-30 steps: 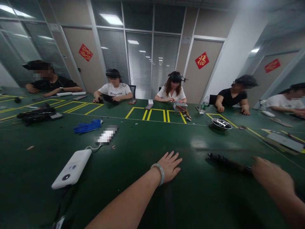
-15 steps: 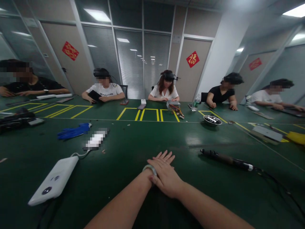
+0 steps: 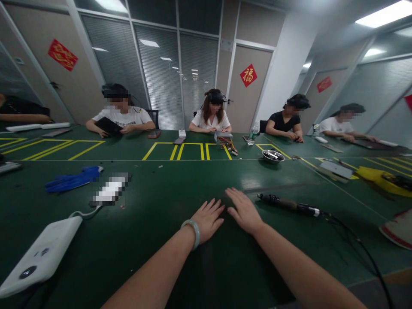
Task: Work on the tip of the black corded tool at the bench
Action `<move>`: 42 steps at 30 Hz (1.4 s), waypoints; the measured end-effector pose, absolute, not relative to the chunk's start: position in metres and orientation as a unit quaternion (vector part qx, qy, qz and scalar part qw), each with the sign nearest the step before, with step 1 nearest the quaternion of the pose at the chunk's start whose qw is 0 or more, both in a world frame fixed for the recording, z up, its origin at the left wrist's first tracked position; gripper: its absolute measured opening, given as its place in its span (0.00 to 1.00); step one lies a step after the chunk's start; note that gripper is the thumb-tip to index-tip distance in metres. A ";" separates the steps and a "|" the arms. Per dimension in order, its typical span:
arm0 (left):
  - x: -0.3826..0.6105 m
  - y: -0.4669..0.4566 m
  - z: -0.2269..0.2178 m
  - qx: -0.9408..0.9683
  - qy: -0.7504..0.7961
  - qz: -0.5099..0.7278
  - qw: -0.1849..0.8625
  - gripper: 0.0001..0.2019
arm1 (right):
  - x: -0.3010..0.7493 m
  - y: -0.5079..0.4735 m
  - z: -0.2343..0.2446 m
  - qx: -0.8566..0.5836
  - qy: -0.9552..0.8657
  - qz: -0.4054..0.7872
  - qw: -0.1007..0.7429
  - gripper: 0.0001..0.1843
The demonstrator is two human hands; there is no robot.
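My left hand [image 3: 207,219], with a pale green bangle [image 3: 195,233] at the wrist, lies palm down on the green table [image 3: 167,184]. Its fingers are spread and hold nothing. Just right of it, my right hand [image 3: 243,210] is also palm down with fingers stretched out, a small gap between the two. A black electric screwdriver [image 3: 289,205] with a cable lies a little to the right of my right hand, untouched. Left of my hands are a phone [image 3: 111,189] with a blurred screen and a white power bank [image 3: 41,255], joined by a white cable.
A blue glove [image 3: 74,179] lies behind the phone. Farther off stand a metal bowl [image 3: 273,156], a water bottle [image 3: 252,134] and a grey box with coloured wires [image 3: 224,138]. A yellow item [image 3: 383,177] lies at right. Several people sit across the table.
My right hand has lifted off my left hand and moved right, so the two are now apart. The view has turned to the right.
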State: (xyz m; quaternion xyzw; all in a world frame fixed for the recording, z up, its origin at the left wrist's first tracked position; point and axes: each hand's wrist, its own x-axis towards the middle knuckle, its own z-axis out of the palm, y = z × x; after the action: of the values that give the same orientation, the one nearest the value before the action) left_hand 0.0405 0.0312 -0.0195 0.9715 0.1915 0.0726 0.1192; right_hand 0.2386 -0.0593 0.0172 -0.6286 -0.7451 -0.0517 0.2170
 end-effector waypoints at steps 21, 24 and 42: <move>0.038 0.030 -0.007 0.965 0.198 0.050 0.165 0.30 | 0.494 -0.193 -0.016 -0.860 -0.464 -0.067 0.201 0.29; 0.040 0.028 -0.007 0.963 0.205 0.062 0.161 0.32 | 0.484 -0.195 -0.012 -0.860 -0.470 -0.051 0.193 0.30; 0.052 0.011 0.014 0.954 0.228 0.184 0.061 0.44 | 0.203 -0.067 -0.001 -0.703 -0.624 0.157 0.303 0.30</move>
State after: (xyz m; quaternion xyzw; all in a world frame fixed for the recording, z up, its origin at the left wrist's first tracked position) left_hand 0.0520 0.0107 0.0141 0.9542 0.2283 0.1836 0.0613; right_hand 0.2033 -0.0665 -0.0012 -0.7027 -0.6241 0.1575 0.3031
